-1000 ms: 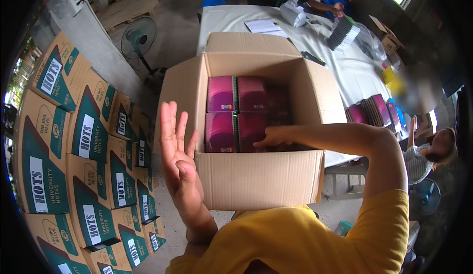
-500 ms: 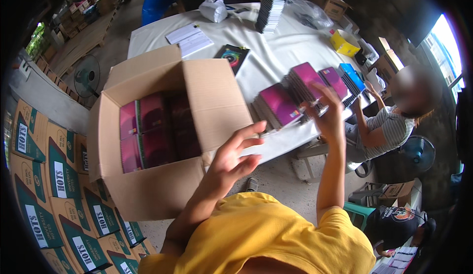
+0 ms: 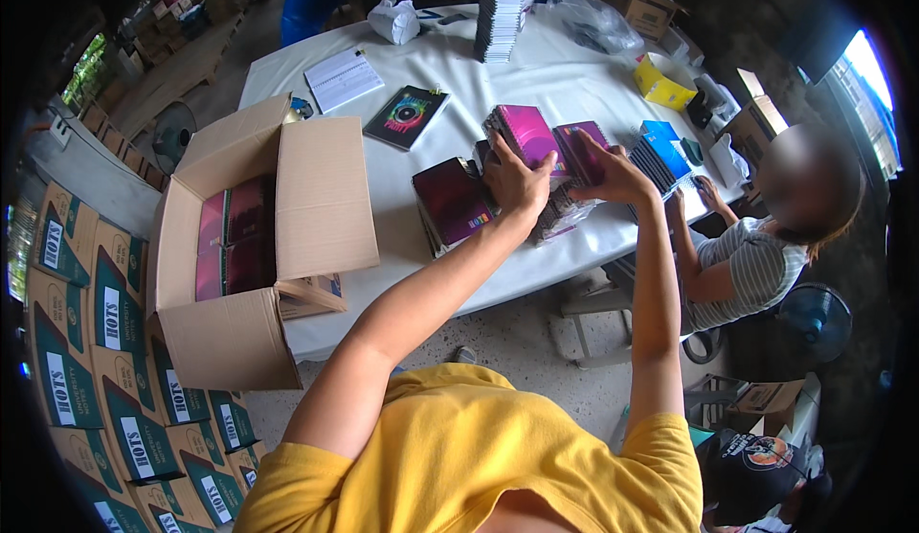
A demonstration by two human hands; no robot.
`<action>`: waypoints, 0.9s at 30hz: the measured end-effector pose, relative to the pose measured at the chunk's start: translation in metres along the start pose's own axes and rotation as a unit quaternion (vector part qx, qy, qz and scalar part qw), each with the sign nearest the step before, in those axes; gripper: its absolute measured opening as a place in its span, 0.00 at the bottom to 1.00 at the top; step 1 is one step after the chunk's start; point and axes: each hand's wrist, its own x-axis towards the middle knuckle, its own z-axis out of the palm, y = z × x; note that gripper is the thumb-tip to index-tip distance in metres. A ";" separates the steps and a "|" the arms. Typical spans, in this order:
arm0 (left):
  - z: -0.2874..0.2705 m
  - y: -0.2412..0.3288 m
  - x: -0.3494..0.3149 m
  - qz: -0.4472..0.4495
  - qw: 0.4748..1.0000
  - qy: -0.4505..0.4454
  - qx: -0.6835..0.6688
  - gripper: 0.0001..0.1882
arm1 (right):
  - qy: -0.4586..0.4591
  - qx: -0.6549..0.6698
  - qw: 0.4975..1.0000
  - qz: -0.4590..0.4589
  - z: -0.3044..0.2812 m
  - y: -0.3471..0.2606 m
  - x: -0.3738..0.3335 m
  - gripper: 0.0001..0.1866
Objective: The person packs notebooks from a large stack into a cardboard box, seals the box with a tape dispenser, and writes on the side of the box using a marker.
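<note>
Several stacks of purple spiral notebooks sit near the table's front edge. My left hand [image 3: 520, 181] is closed around one stack of purple notebooks [image 3: 526, 133], its thumb along the near side. My right hand [image 3: 622, 179] grips the neighbouring purple notebooks [image 3: 577, 142], fingers on the top cover and thumb at the near side. Below my hands, the lower notebooks are partly hidden, and something like clear plastic shows there. To the left lies a darker maroon notebook stack [image 3: 450, 198]. An open cardboard box [image 3: 330, 198], with purple notebooks [image 3: 251, 212] inside, stands farther left.
A black notebook [image 3: 409, 116], an open white notebook [image 3: 343, 81] and a tall notebook stack [image 3: 498, 25] occupy the far table [image 3: 287, 64]. Blue notebooks [image 3: 661, 155] lie beside a seated person [image 3: 756, 255] at right. Printed cartons [image 3: 115, 341] are piled at lower left.
Both hands were raised and open, the left near the box flap. Now they have reached forward onto the purple notebooks and closed on them. The view has shifted too.
</note>
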 end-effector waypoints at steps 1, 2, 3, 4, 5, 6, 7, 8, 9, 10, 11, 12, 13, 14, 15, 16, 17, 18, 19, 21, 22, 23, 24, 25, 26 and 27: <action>-0.004 -0.010 0.009 0.041 0.998 0.004 -0.050 0.50 | 0.014 0.008 1.000 -0.004 -0.001 -0.008 0.000 0.62; -0.009 -0.022 0.017 0.082 0.992 0.009 -0.098 0.50 | 0.028 0.017 0.999 -0.009 -0.002 -0.017 0.000 0.61; -0.016 -0.024 0.020 0.036 0.956 -0.033 -0.289 0.48 | 0.002 0.045 0.999 0.023 -0.011 -0.025 -0.005 0.59; -0.026 -0.022 0.020 -0.009 0.913 -0.073 -0.402 0.39 | 0.016 0.171 0.985 0.009 -0.010 -0.013 -0.010 0.58; -0.045 -0.026 0.019 -0.070 0.871 -0.148 -0.463 0.32 | 0.028 0.295 0.955 -0.009 -0.005 0.004 -0.020 0.57; -0.071 -0.031 0.017 -0.126 0.819 -0.216 -0.516 0.26 | 0.036 0.414 0.909 -0.034 0.000 0.010 -0.027 0.56; -0.094 -0.032 0.012 -0.222 0.751 -0.232 -0.576 0.26 | 0.060 0.480 0.873 -0.058 0.004 0.010 -0.038 0.54; -0.116 -0.029 0.003 -0.314 0.668 -0.250 -0.627 0.26 | 0.086 0.540 0.834 -0.081 0.006 0.009 -0.051 0.53; -0.137 -0.032 -0.009 -0.261 0.620 -0.308 -0.673 0.27 | 0.124 0.617 0.760 -0.164 0.018 0.003 -0.051 0.51; -0.161 -0.033 -0.019 -0.205 0.568 -0.357 -0.713 0.28 | 0.090 0.693 0.698 -0.154 0.034 0.006 -0.050 0.51; -0.186 -0.027 -0.026 -0.197 0.551 -0.359 -0.727 0.28 | 0.062 0.772 0.601 -0.195 0.050 0.002 -0.044 0.50; -0.209 -0.020 -0.031 -0.193 0.533 -0.360 -0.741 0.28 | 0.031 0.839 0.494 -0.228 0.067 -0.009 -0.038 0.48; -0.232 -0.013 -0.034 -0.153 0.497 -0.393 -0.758 0.34 | 0.042 0.873 0.432 -0.225 0.079 -0.032 -0.031 0.45; -0.252 -0.017 -0.036 -0.134 0.461 -0.406 -0.778 0.34 | 0.028 0.876 0.410 -0.251 0.087 -0.054 -0.023 0.44; -0.277 -0.021 -0.039 -0.105 0.476 -0.402 -0.775 0.35 | 0.034 0.879 0.402 -0.256 0.091 -0.076 -0.018 0.44; -0.305 -0.025 -0.041 -0.073 0.497 -0.396 -0.769 0.36 | 0.035 0.883 0.387 -0.264 0.093 -0.109 -0.012 0.44; -0.323 -0.033 -0.041 -0.049 0.510 -0.385 -0.767 0.38 | 0.002 0.886 0.369 -0.282 0.089 -0.140 -0.012 0.45; -0.344 -0.035 -0.044 -0.040 0.513 -0.383 -0.767 0.38 | 0.027 0.893 0.385 -0.231 0.090 -0.162 -0.014 0.45; -0.363 -0.038 -0.045 -0.028 0.513 -0.380 -0.769 0.38 | -0.011 0.875 0.403 -0.268 0.082 -0.188 -0.008 0.44; -0.408 -0.053 -0.048 0.025 0.539 -0.367 -0.758 0.38 | -0.015 0.841 0.470 -0.269 0.081 -0.245 0.006 0.42; -0.433 -0.061 -0.051 0.091 0.589 -0.342 -0.727 0.36 | 0.017 0.823 0.519 -0.231 0.082 -0.276 0.013 0.42; -0.458 -0.085 -0.049 0.082 0.632 -0.269 -0.722 0.35 | 0.052 0.749 0.623 -0.220 0.070 -0.332 0.008 0.42; -0.482 -0.111 -0.044 0.069 0.669 -0.196 -0.714 0.33 | 0.109 0.650 0.706 -0.258 0.065 -0.383 0.011 0.39; -0.501 -0.115 -0.047 0.114 0.689 -0.172 -0.695 0.31 | 0.090 0.575 0.773 -0.253 0.065 -0.414 0.016 0.41; -0.522 -0.117 -0.051 0.160 0.708 -0.142 -0.673 0.29 | 0.072 0.493 0.832 -0.244 0.067 -0.440 0.020 0.42; -0.545 -0.118 -0.057 0.205 0.726 -0.106 -0.648 0.27 | 0.077 0.384 0.883 -0.257 0.076 -0.468 0.028 0.40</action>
